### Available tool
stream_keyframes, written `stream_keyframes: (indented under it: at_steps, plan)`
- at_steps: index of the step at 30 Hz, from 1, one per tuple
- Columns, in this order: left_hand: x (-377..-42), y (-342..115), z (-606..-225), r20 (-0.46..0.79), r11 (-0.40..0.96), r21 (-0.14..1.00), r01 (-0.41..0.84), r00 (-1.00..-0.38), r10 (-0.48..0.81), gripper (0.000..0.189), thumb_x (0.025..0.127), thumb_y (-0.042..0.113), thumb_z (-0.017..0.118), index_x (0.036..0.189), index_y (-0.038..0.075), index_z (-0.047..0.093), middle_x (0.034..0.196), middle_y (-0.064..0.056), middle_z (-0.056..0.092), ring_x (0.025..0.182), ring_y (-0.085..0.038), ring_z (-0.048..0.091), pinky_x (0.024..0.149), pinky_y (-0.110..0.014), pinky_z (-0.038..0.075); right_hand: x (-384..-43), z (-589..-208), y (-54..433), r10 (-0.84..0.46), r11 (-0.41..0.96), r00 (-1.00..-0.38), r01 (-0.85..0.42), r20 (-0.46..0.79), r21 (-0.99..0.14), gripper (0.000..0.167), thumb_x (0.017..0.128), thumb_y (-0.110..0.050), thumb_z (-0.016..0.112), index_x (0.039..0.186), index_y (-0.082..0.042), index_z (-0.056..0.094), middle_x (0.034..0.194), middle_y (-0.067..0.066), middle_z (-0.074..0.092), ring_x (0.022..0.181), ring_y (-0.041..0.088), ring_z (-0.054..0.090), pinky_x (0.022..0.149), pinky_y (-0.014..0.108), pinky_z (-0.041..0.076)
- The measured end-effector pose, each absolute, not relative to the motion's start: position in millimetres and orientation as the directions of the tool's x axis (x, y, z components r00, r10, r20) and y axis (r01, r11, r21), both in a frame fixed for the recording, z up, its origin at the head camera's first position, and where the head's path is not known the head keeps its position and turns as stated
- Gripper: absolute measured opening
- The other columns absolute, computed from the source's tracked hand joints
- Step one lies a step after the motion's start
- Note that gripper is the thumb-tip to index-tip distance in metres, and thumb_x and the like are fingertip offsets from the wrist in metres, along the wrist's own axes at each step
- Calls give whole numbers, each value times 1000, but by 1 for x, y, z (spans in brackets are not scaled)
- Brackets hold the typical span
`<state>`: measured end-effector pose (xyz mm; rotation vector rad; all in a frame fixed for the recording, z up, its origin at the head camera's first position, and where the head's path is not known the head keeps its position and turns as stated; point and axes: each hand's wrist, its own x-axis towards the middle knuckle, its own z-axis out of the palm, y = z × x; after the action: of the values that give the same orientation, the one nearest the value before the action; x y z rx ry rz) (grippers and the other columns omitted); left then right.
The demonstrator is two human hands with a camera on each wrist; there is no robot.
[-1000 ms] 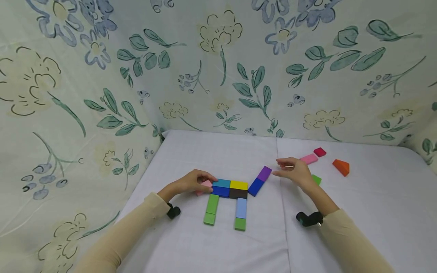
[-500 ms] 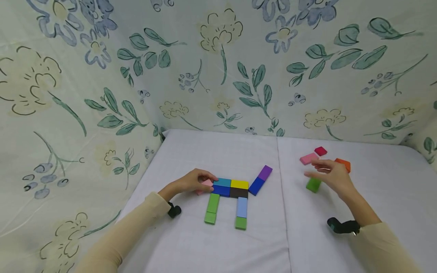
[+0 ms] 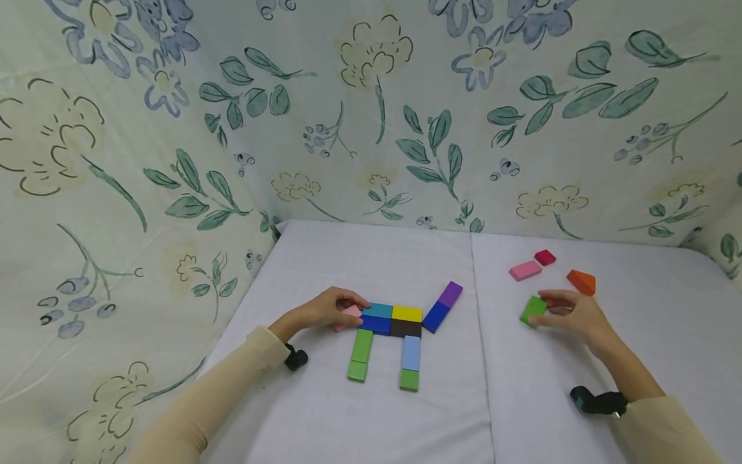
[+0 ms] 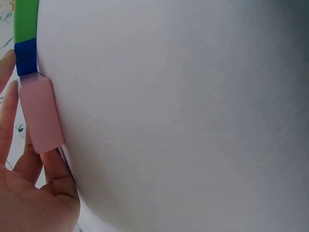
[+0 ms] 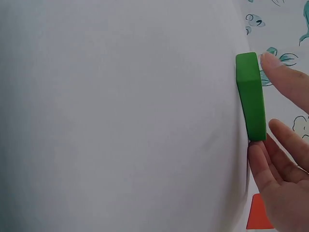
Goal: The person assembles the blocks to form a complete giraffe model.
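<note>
My left hand [image 3: 326,310] grips a pink block [image 4: 42,113] at the left end of a flat figure of coloured blocks. Its body has a teal block [image 3: 378,310], a blue block [image 3: 375,325], a yellow block [image 3: 407,314] and a dark brown block [image 3: 406,328]. Two legs run toward me, one of green blocks, one light blue and green. A purple block [image 3: 451,294] and another blue block slant up at the right. On the right side of the table, my right hand [image 3: 580,319] has thumb and fingers around a lone green block [image 5: 251,96].
Beyond the right hand lie a pink block [image 3: 525,270], a small red block [image 3: 545,258] and an orange block [image 3: 582,281]. A white cloth [image 3: 440,425] covers the table. Flower-printed fabric [image 3: 371,129] hangs behind and at the left.
My right hand has moved right, away from the purple block, and its fingers have come around the lone green block. The left hand has stayed at the pink block.
</note>
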<state>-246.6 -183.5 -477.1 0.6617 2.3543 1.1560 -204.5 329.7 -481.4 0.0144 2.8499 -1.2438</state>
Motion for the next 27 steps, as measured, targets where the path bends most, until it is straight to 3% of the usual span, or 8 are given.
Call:
stream_keyframes:
  at_steps: [3, 15, 21, 27]
  plan:
    - [-246, -183, -477, -170, 535, 816, 218, -795, 583, 35, 88, 20, 79, 121, 13, 72, 118, 1, 68, 102, -20, 53, 89, -32, 42, -205, -485, 331, -11, 676, -999, 19, -35, -737, 75, 80, -34, 85, 135, 7, 54, 130, 29, 57, 114, 43, 55, 72, 5, 42]
    - [-248, -184, -477, -162, 527, 818, 229, -787, 595, 34, 88, 20, 79, 121, 12, 72, 118, 0, 68, 104, -20, 54, 91, -33, 43, -204, -488, 334, -43, 703, -998, -3, -39, -711, 76, 76, -30, 88, 134, 7, 55, 132, 30, 54, 117, 45, 54, 78, 13, 50]
    - [-245, -182, -474, -158, 521, 824, 224, -792, 590, 34, 89, 16, 78, 121, 8, 71, 120, -5, 68, 105, -26, 54, 93, -41, 42, -205, -490, 334, -46, 706, -999, -19, -19, -708, 75, 75, -30, 89, 132, 7, 57, 129, 30, 56, 113, 45, 56, 75, 7, 45]
    - [-246, -183, -477, -169, 527, 823, 212, -794, 584, 34, 87, 19, 79, 120, 13, 72, 119, -1, 68, 104, -21, 53, 93, -36, 42, -203, -489, 332, -31, 696, -999, -5, -23, -718, 76, 75, -33, 89, 132, 7, 58, 128, 30, 56, 109, 42, 58, 72, 6, 41]
